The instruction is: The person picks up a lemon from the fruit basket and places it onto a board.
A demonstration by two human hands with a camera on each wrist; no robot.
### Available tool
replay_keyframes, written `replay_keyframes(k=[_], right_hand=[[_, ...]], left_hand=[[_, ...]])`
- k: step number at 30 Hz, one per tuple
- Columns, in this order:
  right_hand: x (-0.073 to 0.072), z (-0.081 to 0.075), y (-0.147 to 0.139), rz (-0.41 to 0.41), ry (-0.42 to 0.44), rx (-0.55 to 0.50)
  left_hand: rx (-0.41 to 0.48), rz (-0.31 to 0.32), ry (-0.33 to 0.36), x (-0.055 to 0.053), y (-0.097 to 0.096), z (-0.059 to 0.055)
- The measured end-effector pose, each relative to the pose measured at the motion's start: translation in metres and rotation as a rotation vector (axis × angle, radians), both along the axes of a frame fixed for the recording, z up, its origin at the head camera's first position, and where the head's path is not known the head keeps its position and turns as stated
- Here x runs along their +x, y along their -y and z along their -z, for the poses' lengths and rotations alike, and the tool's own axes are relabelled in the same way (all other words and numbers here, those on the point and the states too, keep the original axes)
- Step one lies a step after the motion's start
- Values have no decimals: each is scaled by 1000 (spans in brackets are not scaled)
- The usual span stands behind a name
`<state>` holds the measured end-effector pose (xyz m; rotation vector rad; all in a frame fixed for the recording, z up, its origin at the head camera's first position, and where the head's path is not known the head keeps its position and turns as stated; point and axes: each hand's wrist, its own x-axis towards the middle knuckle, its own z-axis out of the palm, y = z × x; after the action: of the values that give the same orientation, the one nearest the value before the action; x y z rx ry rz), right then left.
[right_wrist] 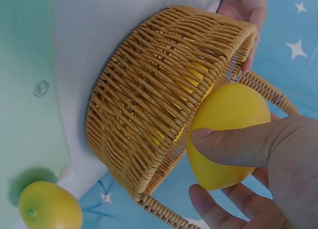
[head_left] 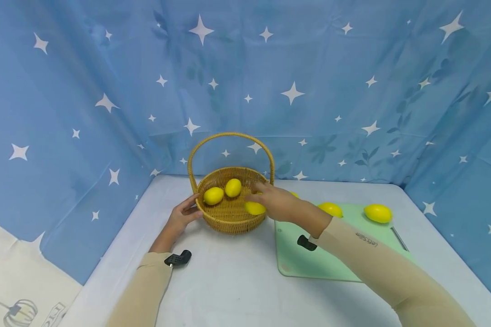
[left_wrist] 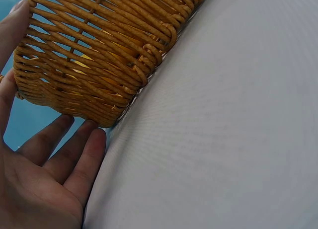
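Note:
My right hand [head_left: 276, 202] grips a lemon [right_wrist: 228, 134] at the basket's right side, thumb on the near face and fingers beneath. In the head view that lemon overlaps the inside of the wicker basket [head_left: 235, 228]. Two more lemons, one on the left [head_left: 213, 195] and one further back [head_left: 233, 187], lie inside the basket. My left hand [head_left: 182, 220] touches the basket's left side. The left wrist view shows its thumb and index finger at the rim and the other fingers [left_wrist: 84, 164] fairly straight against the outer weave.
A pale green cutting board [head_left: 315, 261] lies on the white tabletop [head_left: 212, 281] to the right. Lemons [head_left: 330, 209] [head_left: 378, 213] sit toward its back, with another [head_left: 294, 194] partly hidden behind my right arm. The basket's tall handle [head_left: 231, 134] arches overhead. A blue star-patterned curtain [head_left: 245, 59] hangs behind.

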<state>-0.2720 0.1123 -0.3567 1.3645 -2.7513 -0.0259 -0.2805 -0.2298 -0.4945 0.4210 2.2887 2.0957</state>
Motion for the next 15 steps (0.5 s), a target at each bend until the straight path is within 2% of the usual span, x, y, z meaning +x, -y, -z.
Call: replay_keyframes(k=[6, 15], right_hand=[[8, 5, -13, 2, 16, -47], [18, 11, -39, -7, 3, -107]], left_hand=[[17, 26, -3, 0, 1, 3], [2, -7, -27, -1, 0, 2]])
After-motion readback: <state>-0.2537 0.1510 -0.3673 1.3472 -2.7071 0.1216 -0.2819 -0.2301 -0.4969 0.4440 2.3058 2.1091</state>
